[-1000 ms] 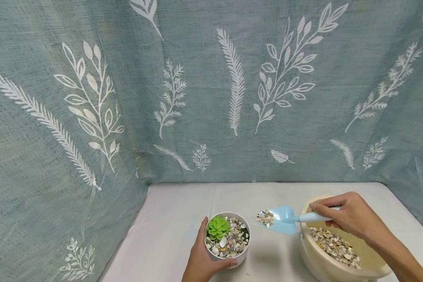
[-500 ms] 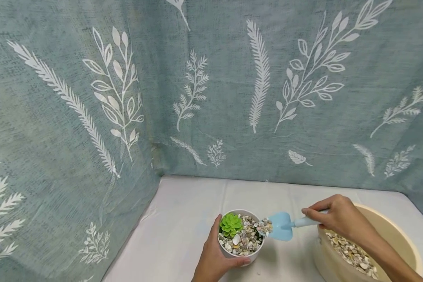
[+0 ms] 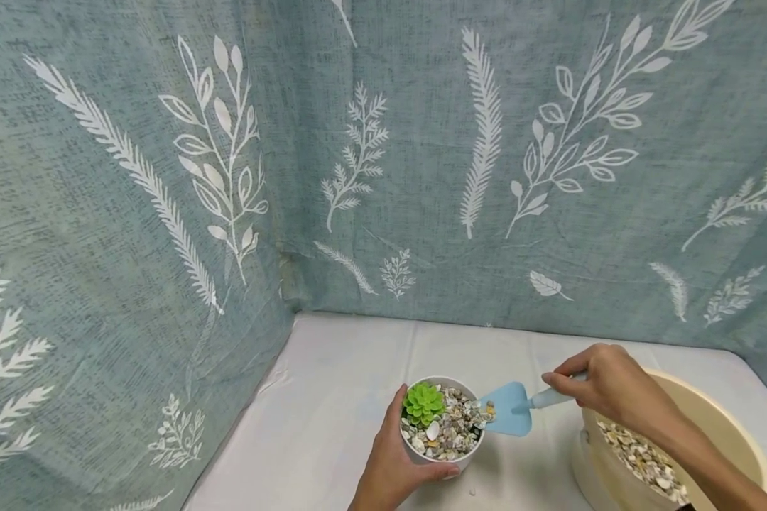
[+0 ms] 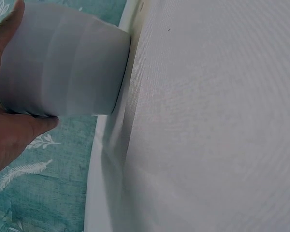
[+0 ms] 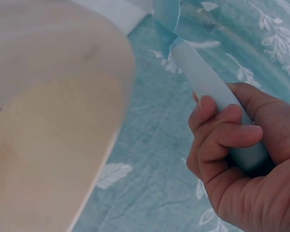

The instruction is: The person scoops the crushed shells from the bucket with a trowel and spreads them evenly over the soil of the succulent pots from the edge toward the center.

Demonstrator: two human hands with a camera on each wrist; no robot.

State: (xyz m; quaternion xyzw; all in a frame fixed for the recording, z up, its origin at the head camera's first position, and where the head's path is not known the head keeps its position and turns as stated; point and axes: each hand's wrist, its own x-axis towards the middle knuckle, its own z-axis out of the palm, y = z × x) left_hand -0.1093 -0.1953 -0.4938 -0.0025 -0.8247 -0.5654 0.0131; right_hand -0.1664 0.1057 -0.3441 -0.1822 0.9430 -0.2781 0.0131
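My left hand (image 3: 393,458) holds a white round pot (image 4: 63,60) from its left side, thumb along the front and fingers behind. Inside the pot sit a bright green succulent (image 3: 424,404) and a layer of small shells and pebbles (image 3: 450,433). With curled fingers my right hand (image 5: 232,140) grips the handle of a light blue trowel (image 3: 510,409). The trowel's blade slants down to the pot's right rim, and a few shells (image 3: 488,411) lie at its tip, over the edge of the pot.
A cream basin (image 3: 735,433) stands at the right under my right forearm, holding more shells (image 3: 645,461). A white cloth (image 3: 358,355) covers the table. Behind and to the left hangs a teal leaf-patterned curtain (image 3: 422,163).
The trowel has moved left from beside the basin to the pot's rim and tipped down, and most shells have left its blade. My left hand keeps holding the pot; the head view has shifted.
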